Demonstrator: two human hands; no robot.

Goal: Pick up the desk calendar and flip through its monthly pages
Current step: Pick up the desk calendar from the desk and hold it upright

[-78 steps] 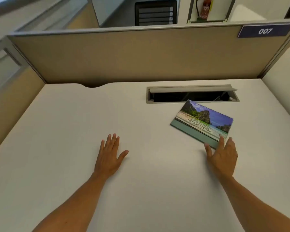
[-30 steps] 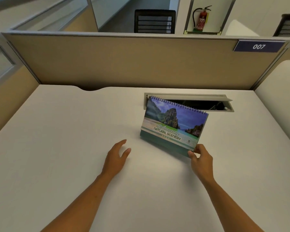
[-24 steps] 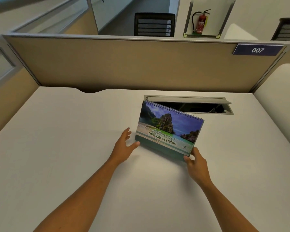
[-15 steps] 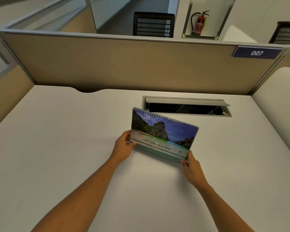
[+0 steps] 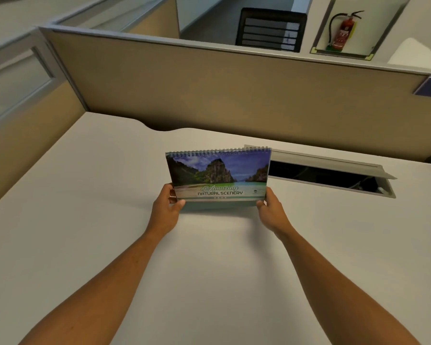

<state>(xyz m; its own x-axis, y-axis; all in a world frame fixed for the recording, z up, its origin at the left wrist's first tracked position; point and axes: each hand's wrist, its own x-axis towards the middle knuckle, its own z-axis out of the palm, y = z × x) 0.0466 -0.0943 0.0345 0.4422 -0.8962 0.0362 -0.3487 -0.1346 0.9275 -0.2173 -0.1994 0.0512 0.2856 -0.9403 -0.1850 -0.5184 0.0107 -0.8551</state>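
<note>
The desk calendar [image 5: 219,174] is a spiral-bound stand-up one whose cover shows cliffs, green water and the words "Amazing Natural Scenery". It is held upright above the white desk [image 5: 110,232], cover facing me, spiral along the top. My left hand [image 5: 167,207] grips its lower left corner, thumb on the front. Its lower right corner is pinched by my right hand [image 5: 271,210]. The cover is closed over the monthly pages, which are hidden.
An open cable tray slot [image 5: 334,174] with a raised lid lies in the desk just behind and right of the calendar. Tan cubicle partitions [image 5: 209,95] wall the desk at the back and left. A black chair and a fire extinguisher stand beyond.
The calendar was lifted off the desk by my right hand and brought left to the centre. My left hand rose from the desk and took its left corner; the calendar now sits level.
</note>
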